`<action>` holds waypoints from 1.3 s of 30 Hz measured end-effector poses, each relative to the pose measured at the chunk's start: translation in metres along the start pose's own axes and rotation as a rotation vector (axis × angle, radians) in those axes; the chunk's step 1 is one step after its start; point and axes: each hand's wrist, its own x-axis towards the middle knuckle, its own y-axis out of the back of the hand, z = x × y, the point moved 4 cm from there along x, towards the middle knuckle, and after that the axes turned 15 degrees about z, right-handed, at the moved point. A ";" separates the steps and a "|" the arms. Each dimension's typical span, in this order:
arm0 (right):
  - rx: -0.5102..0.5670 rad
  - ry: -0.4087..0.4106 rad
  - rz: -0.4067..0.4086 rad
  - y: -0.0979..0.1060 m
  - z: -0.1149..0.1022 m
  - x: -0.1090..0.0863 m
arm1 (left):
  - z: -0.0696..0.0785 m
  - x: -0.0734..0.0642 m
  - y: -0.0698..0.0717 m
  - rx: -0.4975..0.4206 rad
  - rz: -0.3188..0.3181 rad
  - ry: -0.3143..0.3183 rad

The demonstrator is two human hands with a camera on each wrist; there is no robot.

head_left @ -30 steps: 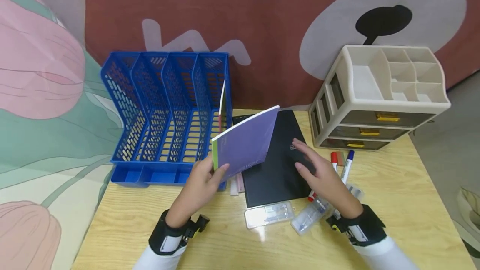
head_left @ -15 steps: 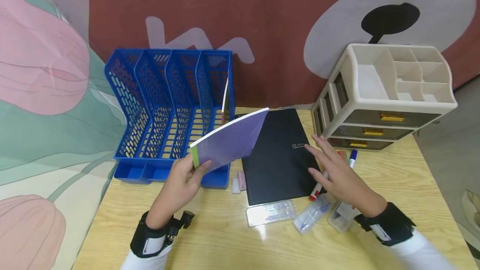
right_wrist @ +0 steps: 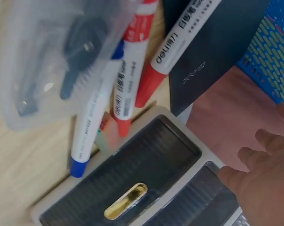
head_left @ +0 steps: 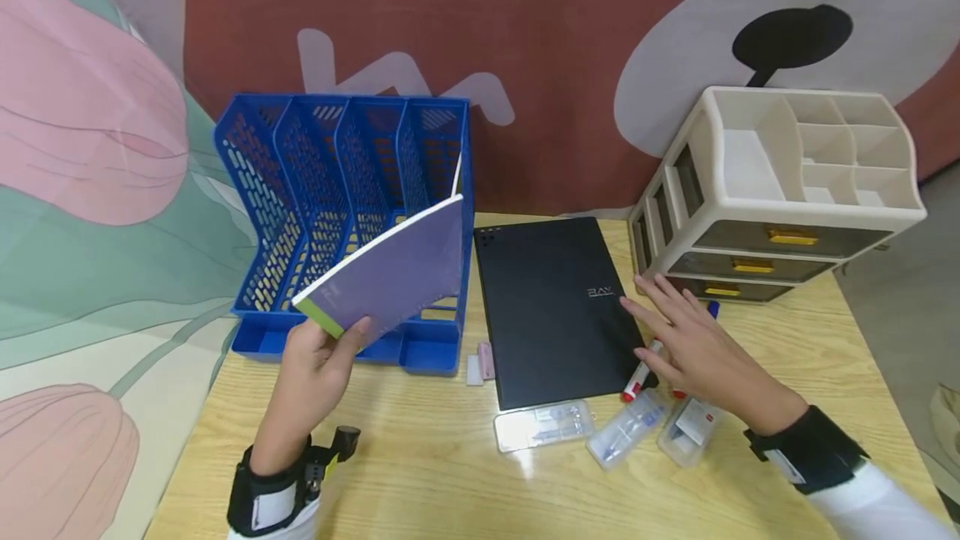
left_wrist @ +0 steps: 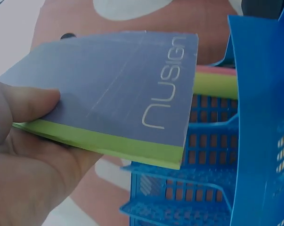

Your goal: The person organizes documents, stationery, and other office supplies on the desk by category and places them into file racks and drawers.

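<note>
- Taking the black folder (head_left: 555, 315) as our clock's centre in the head view, we see the notebook (head_left: 397, 273) between 9 and 10 o'clock, raised and tilted before the rack (head_left: 349, 173); we cannot tell whether they touch.
- Our left hand (head_left: 318, 369) pinches its lime-green spine end, the grip narrow: thumb flat on the smooth purple card cover, fingers beneath. Pale "nusign" lettering runs along the cover.
- Our right hand (head_left: 697, 348) lies towards 3 o'clock, its grip wide, fingers loosely spread beside the folder's edge; we cannot tell whether they touch it.
- The rack, at 10 o'clock, is blue plastic, pierced with slots, with slanting dividers and shallow front trays. A thin booklet (head_left: 457, 176) stands in its rightmost bay.
- At 2 o'clock we have a cream plastic drawer unit (head_left: 795, 233), with dark ribbed drawer fronts and gold handles.
- Slim white marker pens (right_wrist: 92, 122), capped red or blue, lie near 4 o'clock.
- Clear plastic cases (head_left: 543, 425) sit from 6 to 4 o'clock on the wood-grained worktop (head_left: 420, 457).
- A small pink block (head_left: 486, 361) sits at 8 o'clock.
</note>
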 end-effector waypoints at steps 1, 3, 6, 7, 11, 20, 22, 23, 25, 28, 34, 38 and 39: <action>0.002 -0.008 -0.003 0.000 0.000 -0.001 | 0.000 0.000 0.003 0.007 0.019 0.004; 0.008 -0.017 0.001 0.000 0.001 -0.004 | -0.001 0.000 0.008 0.011 0.057 0.021; 0.016 -0.019 0.014 0.001 0.002 -0.007 | -0.002 0.001 0.011 0.030 0.104 0.051; 0.015 -0.018 0.017 0.001 0.002 -0.008 | -0.003 0.002 0.011 0.023 0.119 0.069; 0.013 -0.020 0.002 0.001 0.005 -0.013 | -0.010 0.005 0.006 -0.005 0.180 0.147; 0.004 -0.061 -0.031 -0.002 0.011 -0.029 | -0.021 0.013 -0.016 -0.120 0.280 0.243; 0.012 -0.066 -0.029 -0.001 0.012 -0.032 | -0.023 0.014 -0.020 -0.116 0.280 0.247; 0.017 -0.074 -0.028 -0.001 0.012 -0.033 | -0.025 0.015 -0.022 -0.112 0.281 0.248; 0.028 -0.094 -0.017 0.001 0.012 -0.036 | -0.027 0.018 -0.028 -0.112 0.280 0.252; 0.059 -0.117 -0.005 0.002 0.012 -0.039 | -0.032 0.022 -0.035 -0.110 0.284 0.260; 0.082 -0.141 -0.007 0.006 0.012 -0.042 | -0.040 0.030 -0.047 -0.099 0.296 0.252; 0.044 -0.139 0.004 0.008 0.015 -0.045 | -0.046 0.034 -0.056 -0.125 0.287 0.260; 0.025 -0.136 0.008 0.008 0.016 -0.046 | -0.048 0.034 -0.059 -0.133 0.282 0.266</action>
